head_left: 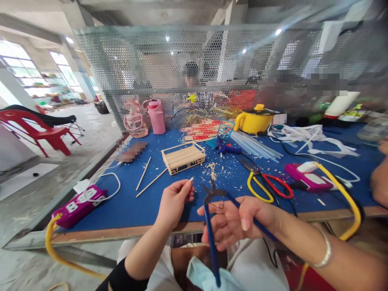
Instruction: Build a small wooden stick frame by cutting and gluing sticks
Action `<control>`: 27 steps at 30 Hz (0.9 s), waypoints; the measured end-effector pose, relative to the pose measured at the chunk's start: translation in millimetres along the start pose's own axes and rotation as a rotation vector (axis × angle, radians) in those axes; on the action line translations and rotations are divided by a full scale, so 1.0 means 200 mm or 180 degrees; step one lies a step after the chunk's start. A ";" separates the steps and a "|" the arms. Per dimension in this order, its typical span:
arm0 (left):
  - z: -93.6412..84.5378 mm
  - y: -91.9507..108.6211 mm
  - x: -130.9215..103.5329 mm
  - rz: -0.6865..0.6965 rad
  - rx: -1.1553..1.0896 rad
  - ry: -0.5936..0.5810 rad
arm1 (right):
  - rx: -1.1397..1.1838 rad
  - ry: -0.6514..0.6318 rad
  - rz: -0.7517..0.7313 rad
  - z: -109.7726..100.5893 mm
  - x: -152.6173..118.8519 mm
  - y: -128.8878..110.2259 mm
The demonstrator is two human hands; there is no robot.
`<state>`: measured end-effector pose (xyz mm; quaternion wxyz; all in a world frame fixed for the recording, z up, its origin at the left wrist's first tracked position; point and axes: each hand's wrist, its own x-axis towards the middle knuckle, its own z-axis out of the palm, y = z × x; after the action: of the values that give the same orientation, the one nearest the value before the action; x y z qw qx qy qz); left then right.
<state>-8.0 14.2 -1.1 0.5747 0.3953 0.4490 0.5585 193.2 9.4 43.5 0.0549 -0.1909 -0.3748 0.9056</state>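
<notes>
Frame: stick-built wooden rack, upright on the blue bench top, beyond my left hand, touched by neither hand.
Left hand: fingertips closed on a short pale stick end, probably wood; the fingers cover most of it.
Right hand: palm up, apart from the left, loosely holding blue-handled nippers; their handles are splayed, jaws parted towards the bench.
Sticks: two loose lengths, a short one and a longer one, left of the rack.
Crumbs: wood chips between nippers and rack.
Neighbours: red-and-yellow-handled scissors to the right; blue glue gun behind; yellow pot farther back.
Screen: perforated mesh, one person beyond.
Handling, rack: light and stiff by my judgement, fragile at the thin rails; I would take it low, by both sides of the base.
Handling, stick end: light, dry, easily rolled; best pinched at mid-length.
Handling, nippers: heavier, rigid, probably sprung; best gripped around both handles, well below the pivot.
</notes>
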 end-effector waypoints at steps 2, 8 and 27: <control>-0.02 -0.01 0.01 -0.0058 -0.0020 0.0137 | -0.0146 0.0371 -0.0263 0.03 -0.06 -0.04; -0.02 -0.01 0.01 -0.0069 -0.0066 0.0230 | -0.2415 0.3114 0.0251 -0.03 -0.14 -0.24; -0.02 -0.02 -0.01 0.0135 0.0412 0.0011 | -0.5250 0.5250 0.1298 -0.23 -0.29 -0.05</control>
<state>-9.5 11.3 -6.3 0.5352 0.4400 0.4766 0.5411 262.9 32.9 38.9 -0.0052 -0.7514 -0.6597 -0.0144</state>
